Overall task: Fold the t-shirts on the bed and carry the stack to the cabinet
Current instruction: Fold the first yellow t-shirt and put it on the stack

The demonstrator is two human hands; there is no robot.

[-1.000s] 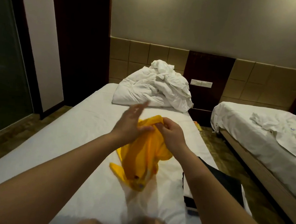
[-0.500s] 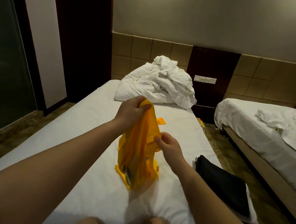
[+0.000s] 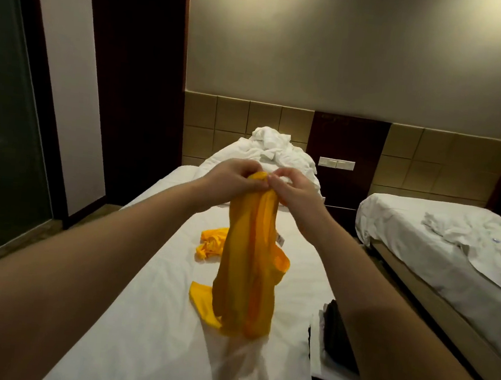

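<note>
left hand (image 3: 231, 181) pinches top of yellow t-shirt (image 3: 247, 267) | right hand (image 3: 294, 191) pinches just beside | long axis upright, lower end touches bed (image 3: 137, 317) middle

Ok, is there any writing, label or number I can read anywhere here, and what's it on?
No text here can be read.
White tag on the yellow t-shirt: too small and blurred to read.
Switch plate on the wall: no legible marking.
</note>
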